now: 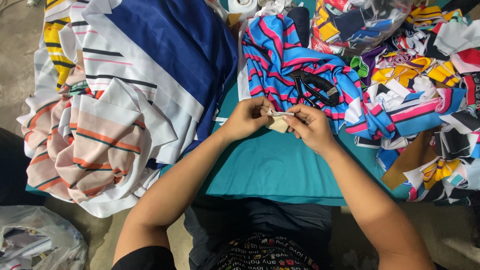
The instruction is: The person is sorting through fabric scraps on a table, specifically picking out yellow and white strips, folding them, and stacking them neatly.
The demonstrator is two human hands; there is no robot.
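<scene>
One small white cloth strip (280, 113) is pinched between two hands, the left hand (248, 118) and the right hand (311, 126), above the teal counter (280, 170). One pair of black scissors (314, 88) is seen just behind, with cloth piles crowding both sides and open room left only in the middle.

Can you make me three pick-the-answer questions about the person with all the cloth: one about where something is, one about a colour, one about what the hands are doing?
1. Where are the black scissors?
A. on the floor
B. on the blue and pink striped cloth
C. in the left hand

2. What colour is the flat cloth under the hands?
A. teal
B. yellow
C. white

3. What are the left hand and right hand doing?
A. resting apart
B. holding the scissors
C. pinching one small pale cloth piece together

Answers: 1 B, they lie on the stripes beyond the hands. 2 A, teal shows all around the wrists. 3 C, fingers of both hands grip the piece.
</scene>
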